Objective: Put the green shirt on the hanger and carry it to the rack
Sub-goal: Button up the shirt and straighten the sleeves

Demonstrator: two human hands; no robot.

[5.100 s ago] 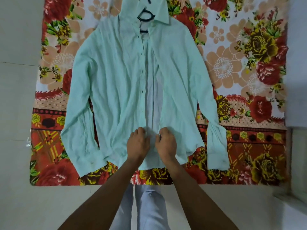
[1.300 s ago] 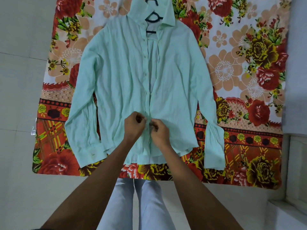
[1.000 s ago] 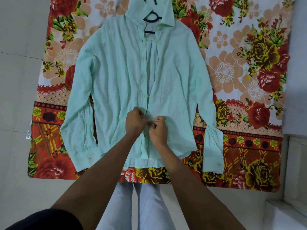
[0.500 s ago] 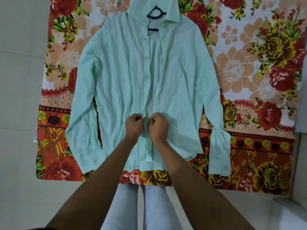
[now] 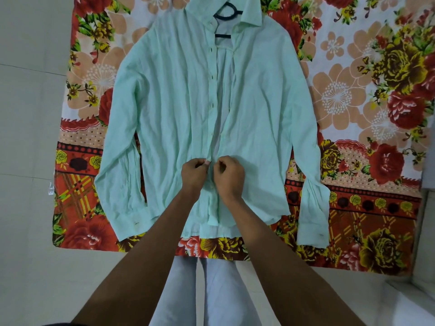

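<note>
Spread flat across the pale tiled floor (image 5: 28,137): a floral sheet (image 5: 376,114), red roses, peach blossoms and yellow flowers on white, with an orange plaid border along its near edge. At six o'clock, pale trousers (image 5: 211,290) below the sheet's edge. At five o'clock, a raised white ledge (image 5: 414,300).

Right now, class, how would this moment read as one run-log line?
step: buttoning | left hand: pinches placket | right hand: pinches placket | pale green cotton shirt: flat on floral cloth | black hanger: inside collar
</note>
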